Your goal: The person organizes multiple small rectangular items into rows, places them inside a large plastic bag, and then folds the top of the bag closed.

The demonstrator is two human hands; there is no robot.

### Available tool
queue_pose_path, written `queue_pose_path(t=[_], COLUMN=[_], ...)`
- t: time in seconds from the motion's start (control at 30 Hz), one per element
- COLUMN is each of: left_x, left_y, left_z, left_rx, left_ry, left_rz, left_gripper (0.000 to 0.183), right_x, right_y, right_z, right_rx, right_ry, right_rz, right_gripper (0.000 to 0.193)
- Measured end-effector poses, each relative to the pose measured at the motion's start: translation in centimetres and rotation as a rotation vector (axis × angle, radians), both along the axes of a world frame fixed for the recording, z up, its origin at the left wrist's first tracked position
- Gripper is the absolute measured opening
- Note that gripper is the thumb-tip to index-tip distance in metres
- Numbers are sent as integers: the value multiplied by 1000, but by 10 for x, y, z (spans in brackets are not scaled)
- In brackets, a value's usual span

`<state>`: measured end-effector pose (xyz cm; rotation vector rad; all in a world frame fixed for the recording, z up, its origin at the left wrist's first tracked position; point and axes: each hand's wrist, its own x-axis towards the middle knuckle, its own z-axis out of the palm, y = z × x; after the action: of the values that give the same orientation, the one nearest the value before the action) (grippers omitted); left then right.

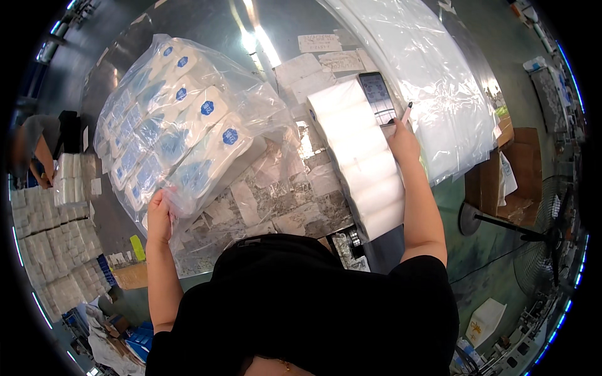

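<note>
A large clear plastic bag (257,94) full of white and blue tissue packs (194,135) lies on the table to the left. My left hand (160,216) is closed on the bag's near edge, where the film bunches at the fingertips. On the right is a long white wrapped pack (360,147), ribbed like a row of rolls. A phone (377,99) with a lit screen rests at its far right end. Beside the phone, my right hand (404,145) is closed around a slim pale pink pen (407,113) with a dark tip; some of its fingers are hidden.
A stack of clear plastic bags (433,81) covers the table's right side. Right of it stand an open cardboard box (520,175) and a floor fan (545,238). At far left, another person (41,147) handles white packs beside stacked packs (53,244). Worn paper labels (295,219) cover the tabletop.
</note>
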<state>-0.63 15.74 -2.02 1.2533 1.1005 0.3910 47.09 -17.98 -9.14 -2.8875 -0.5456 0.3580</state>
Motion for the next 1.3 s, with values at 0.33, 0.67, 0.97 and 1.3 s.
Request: queue_pose_path(t=[0.33, 0.67, 0.97, 1.3], left_x=[3, 1, 1, 3], left_y=[-2, 0, -2, -3], left_z=[2, 0, 2, 6], left_rx=[-11, 4, 10, 2], left_ry=[-13, -14, 40, 29], left_rz=[29, 22, 17, 13], left_gripper=[22, 22, 22, 22], right_x=[3, 40, 39, 35], right_y=[3, 15, 36, 39], right_z=[4, -16, 3, 12], right_rx=[21, 161, 46, 68], right_ry=[-46, -159, -80, -131], right_rz=[17, 13, -17, 29], right_gripper=[47, 39, 46, 48])
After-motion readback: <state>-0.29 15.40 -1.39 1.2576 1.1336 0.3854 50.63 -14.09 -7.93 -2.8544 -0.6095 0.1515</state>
